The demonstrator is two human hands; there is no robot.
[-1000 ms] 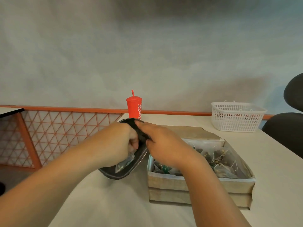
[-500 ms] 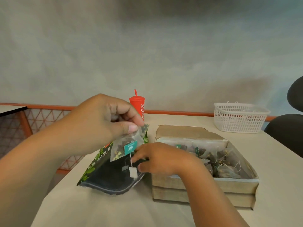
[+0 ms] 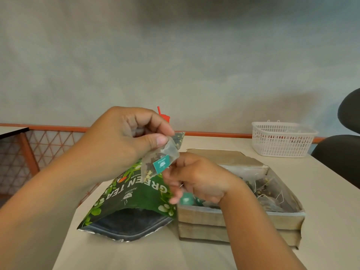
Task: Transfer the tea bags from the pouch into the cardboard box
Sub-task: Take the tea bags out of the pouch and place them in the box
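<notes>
On the bench (image 3: 194,256), biggest item is the box (image 3: 239,221), right of centre, open-topped, partly filled with tea bags (image 3: 268,191) and loose strings. Pouch (image 3: 136,195) lies touching its left side, green print up, mouth gaping toward the camera, dark inside. Basket (image 3: 280,139), white plastic, sits well apart at the far right edge. Red cup (image 3: 164,117) with straw is mostly hidden behind the left hand.

Left hand (image 3: 124,141) is raised above the pouch, thumb and forefinger pinched closed on the top corner of one bag (image 3: 161,156); the bag hangs tilted, teal tag (image 3: 161,164) on its front. Right hand (image 3: 196,180) is just below it, over the box's near-left corner, fingers loosely curled, thumb and fingertip touching the bag's lower edge. A string shows at its fingers; can't tell if it's actually gripped.
</notes>
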